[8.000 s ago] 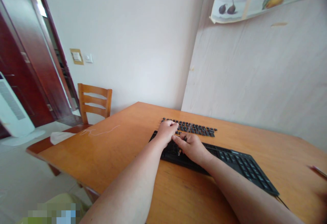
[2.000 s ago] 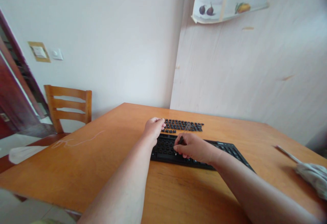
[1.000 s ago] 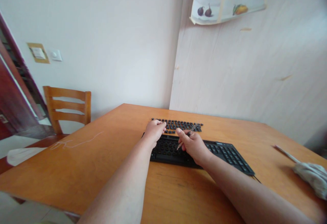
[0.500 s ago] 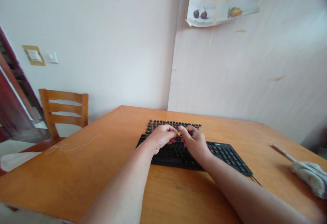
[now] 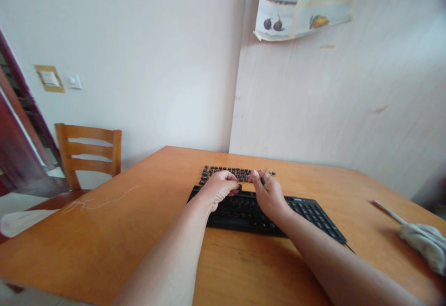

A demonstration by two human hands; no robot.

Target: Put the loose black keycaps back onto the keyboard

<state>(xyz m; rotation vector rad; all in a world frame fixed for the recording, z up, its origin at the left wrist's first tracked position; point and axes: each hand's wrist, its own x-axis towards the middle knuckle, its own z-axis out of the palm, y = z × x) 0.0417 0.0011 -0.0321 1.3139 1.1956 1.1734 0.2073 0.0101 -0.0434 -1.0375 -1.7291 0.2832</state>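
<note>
A black keyboard (image 5: 237, 223) lies across the table, with many keys off its left and middle part. Over its upper edge, my left hand (image 5: 221, 187) pinches a small black keycap (image 5: 240, 187) between thumb and fingertips. My right hand (image 5: 270, 196) is closed around a slim tool (image 5: 263, 180) with a dark part and a thin, pale tip pointing up; its exact kind is too small to make out. Behind the keyboard, loose black keycaps (image 5: 243, 174) lie in rows, partly hidden by both hands.
On the wooden table (image 5: 156, 231), a pale thread (image 5: 108, 199) lies at left. A grey cloth (image 5: 423, 243) and a thin stick (image 5: 386, 210) rest at right. A wooden chair (image 5: 90, 148) stands at the left side. The keyboard's cable (image 5: 349, 248) leaves its right corner.
My right hand has moved slightly right, away from my left hand, and the tool in it now points upward. My left hand stays nearly in place with the keycap.
</note>
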